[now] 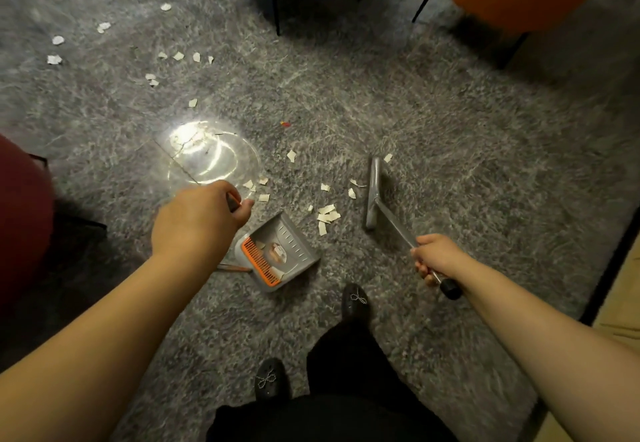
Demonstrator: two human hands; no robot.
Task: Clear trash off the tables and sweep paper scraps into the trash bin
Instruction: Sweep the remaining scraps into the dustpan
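I take the dustpan (pixel 278 251) as my landmark: it sits on the grey carpet (pixel 450 130) just ahead of my feet, its open mouth facing up and to the right, with an orange comb strip (pixel 260 262) along its near edge and a few scraps already inside. My left hand (pixel 201 220) is just left of the pan and above it, fingers curled around what I judge to be the top of the pan's upright handle; the handle itself is mostly hidden under the hand. My right hand (pixel 437 259) is to the right of the pan, wrapped firmly round the broom handle (pixel 398 227). The broom head (pixel 373 192) lies beyond and right of the pan's mouth, its long axis running nearly straight away from me. The nearest cluster of paper scraps (pixel 327 218) lies between that head and the mouth, just off the pan's lip. So the coming stroke, as I read it, runs leftward and toward me, from the head across the scraps into the pan. More scraps trail away far up and left of the pan, well apart from both hands.
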